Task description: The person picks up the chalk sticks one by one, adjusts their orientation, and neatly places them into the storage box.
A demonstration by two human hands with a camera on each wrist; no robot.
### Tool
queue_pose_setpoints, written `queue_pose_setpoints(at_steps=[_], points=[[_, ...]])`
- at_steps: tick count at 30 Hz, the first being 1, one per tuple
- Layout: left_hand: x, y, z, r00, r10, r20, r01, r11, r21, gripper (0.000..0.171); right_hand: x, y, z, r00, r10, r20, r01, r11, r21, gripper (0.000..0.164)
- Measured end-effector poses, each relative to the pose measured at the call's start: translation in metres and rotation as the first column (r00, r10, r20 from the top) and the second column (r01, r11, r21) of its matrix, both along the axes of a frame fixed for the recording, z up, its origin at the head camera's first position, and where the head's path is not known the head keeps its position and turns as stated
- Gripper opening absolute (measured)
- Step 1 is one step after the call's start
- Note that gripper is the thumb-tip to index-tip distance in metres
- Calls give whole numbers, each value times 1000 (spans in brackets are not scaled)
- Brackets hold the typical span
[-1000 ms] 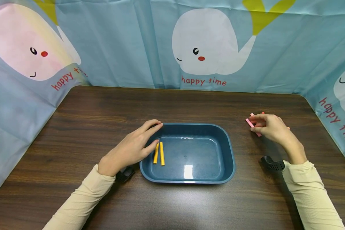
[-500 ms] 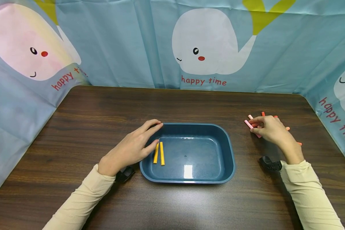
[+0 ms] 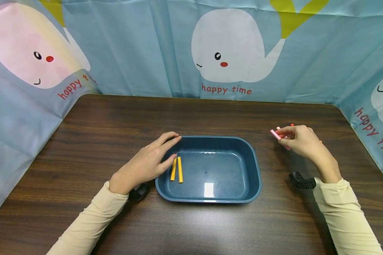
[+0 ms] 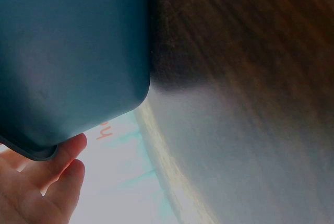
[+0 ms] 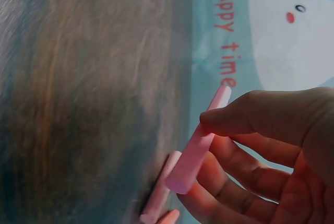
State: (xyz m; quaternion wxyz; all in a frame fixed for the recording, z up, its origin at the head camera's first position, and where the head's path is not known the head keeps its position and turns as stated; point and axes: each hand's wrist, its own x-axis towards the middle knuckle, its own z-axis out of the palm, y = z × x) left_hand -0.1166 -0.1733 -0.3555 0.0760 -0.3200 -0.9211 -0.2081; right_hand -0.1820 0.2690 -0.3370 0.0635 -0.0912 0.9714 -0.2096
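Note:
My right hand [image 3: 301,141], at the right side of the table, pinches a pink chalk stick [image 5: 195,156] between thumb and fingers. In the right wrist view the stick is tilted and raised off the table. A second pink chalk stick [image 5: 162,187] lies below it. My left hand [image 3: 140,164] holds the back left corner of a blue plastic tub [image 3: 207,201], thumb over the inside and fingers along the outer side. Two yellow chalk sticks [image 3: 180,170] lie side by side in the tub, near the thumb.
Around my right hand, partly hidden by it, lie more sticks, among them a pale pink stick [image 3: 278,128] and a red one [image 3: 292,124]. A blue curtain [image 3: 140,53] printed with whales borders the dark wooden table [image 3: 210,230] at the back and sides.
The pink chalk stick in my right hand has risen and tilted, with the hand shifting slightly. My left hand and the tub have stayed in place.

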Motion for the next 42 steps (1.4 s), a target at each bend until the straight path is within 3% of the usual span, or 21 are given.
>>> queue_pose_setpoints(at_steps=[20,33,42], points=[[2,-2,0,999,28,46,-27,999,-27,54,10,-18,14,998,64,-19,-64,997,-44,33],[1,-1,0,999,18,27,-17,1000,-17,53,18,-25,22,998,44,-42,-48,995,-93,30],[1,-1,-1,1000,-1,-4,1,1000,-6,53,27,-30,29,997,63,-50,-72,981,-182,30]])
